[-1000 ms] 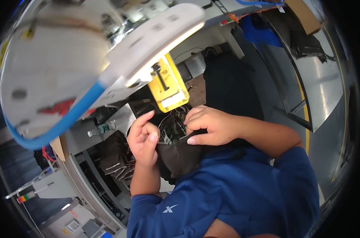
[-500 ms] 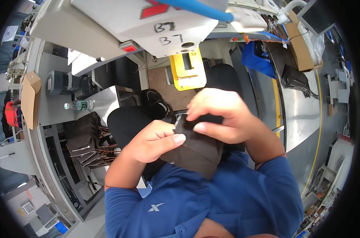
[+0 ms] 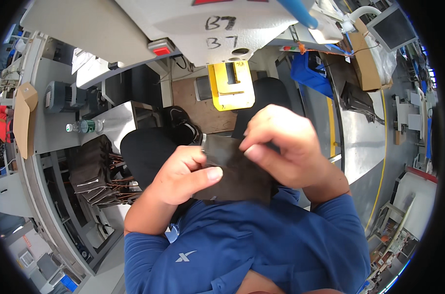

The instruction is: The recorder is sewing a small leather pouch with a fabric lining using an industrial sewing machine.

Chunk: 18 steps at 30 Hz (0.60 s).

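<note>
Between my hands, above my lap, hangs a dark brown fabric piece (image 3: 237, 179). My left hand (image 3: 185, 174) grips its left side, thumb on top and fingers curled beneath. A short row of pale metallic teeth (image 3: 203, 142) shows at its upper left edge; I cannot tell whether it is a zipper. My right hand (image 3: 286, 144) pinches the upper right edge between thumb and fingers. Just beyond my hands is the yellow plate (image 3: 232, 100) under the white machine head (image 3: 193, 29), apart from the fabric.
On the left, a stack of dark fabric pieces (image 3: 92, 171) lies beside my leg. A plastic bottle (image 3: 83, 126) rests on a metal surface near a motor (image 3: 63, 97). To the right are a blue bin (image 3: 310, 76), a cardboard box (image 3: 367, 61) and dark fabric (image 3: 357, 100) on a metal table.
The fabric has been spread flatter, with more of its upper part showing. My hands have drawn farther apart, both still holding it. The whole view has shifted slightly.
</note>
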Each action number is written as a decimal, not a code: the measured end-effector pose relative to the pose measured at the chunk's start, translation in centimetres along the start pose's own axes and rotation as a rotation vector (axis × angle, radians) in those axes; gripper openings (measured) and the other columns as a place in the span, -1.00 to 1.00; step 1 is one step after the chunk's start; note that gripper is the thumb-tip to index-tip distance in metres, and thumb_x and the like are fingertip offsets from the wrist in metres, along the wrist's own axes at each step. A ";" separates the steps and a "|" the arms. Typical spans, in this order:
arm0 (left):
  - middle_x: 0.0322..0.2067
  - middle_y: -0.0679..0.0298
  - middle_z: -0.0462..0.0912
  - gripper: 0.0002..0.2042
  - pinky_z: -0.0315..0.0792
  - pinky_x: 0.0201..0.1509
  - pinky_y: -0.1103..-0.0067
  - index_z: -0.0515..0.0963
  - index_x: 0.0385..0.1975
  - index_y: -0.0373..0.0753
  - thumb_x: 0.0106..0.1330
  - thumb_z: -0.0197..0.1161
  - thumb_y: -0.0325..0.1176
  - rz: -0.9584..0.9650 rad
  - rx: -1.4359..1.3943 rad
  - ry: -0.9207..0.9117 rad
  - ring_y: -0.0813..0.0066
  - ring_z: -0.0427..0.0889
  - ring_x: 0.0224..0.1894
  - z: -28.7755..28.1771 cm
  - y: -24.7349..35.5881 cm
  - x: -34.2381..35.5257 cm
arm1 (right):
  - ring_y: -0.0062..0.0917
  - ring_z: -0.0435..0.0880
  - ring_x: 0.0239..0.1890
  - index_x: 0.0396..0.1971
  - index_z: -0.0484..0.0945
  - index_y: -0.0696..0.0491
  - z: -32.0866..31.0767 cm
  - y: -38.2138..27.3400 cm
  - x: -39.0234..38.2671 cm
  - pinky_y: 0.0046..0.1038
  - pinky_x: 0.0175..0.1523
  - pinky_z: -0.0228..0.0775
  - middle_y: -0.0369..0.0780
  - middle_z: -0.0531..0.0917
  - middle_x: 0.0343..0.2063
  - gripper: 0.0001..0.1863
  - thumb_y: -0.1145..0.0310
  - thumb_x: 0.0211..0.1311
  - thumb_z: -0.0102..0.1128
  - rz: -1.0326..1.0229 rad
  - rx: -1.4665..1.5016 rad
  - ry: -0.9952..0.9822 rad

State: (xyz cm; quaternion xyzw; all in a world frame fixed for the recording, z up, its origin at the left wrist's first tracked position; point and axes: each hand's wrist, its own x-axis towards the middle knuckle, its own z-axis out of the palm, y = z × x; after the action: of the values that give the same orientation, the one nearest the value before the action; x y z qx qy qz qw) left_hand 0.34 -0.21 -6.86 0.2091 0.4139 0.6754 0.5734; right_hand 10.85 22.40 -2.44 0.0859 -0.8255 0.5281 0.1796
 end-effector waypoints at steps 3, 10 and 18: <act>0.04 0.01 0.67 -0.46 0.56 0.18 0.40 0.43 0.23 -0.50 0.31 0.32 -0.33 0.066 -0.270 0.155 0.28 0.67 0.09 0.9 -0.2 -0.1 | -0.43 0.63 -0.34 -0.29 0.67 0.16 -0.9 0.9 -1.3 -0.44 -0.21 0.45 -0.17 0.65 -0.37 -0.86 0.43 0.21 0.39 0.088 0.007 0.185; 0.25 -0.12 0.47 -0.26 0.46 0.35 0.23 0.21 0.38 -0.48 0.27 0.38 -0.28 0.035 -0.532 0.106 0.06 0.56 0.26 -0.5 -3.2 -0.9 | -0.53 0.55 -0.41 -0.15 0.64 0.17 -0.4 0.5 -3.5 -0.51 -0.26 0.41 -0.24 0.57 -0.43 -0.66 0.36 0.10 0.47 0.250 0.008 -0.052; 0.25 -0.04 0.49 -0.36 0.36 0.40 0.29 0.24 0.37 -0.49 0.23 0.19 -0.52 -0.043 -0.431 0.004 0.13 0.51 0.29 1.0 -3.8 -0.7 | -0.61 0.49 -0.56 -0.15 0.66 0.12 0.0 1.9 -3.0 -0.51 -0.42 0.39 -0.30 0.53 -0.55 -0.73 0.32 0.21 0.41 0.311 0.129 -0.174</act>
State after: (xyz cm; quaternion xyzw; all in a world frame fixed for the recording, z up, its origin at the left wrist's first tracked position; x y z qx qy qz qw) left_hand 3.60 -0.51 -9.18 0.0715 0.2656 0.7363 0.6183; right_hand 13.02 23.05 -5.18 0.0140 -0.8056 0.5921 0.0177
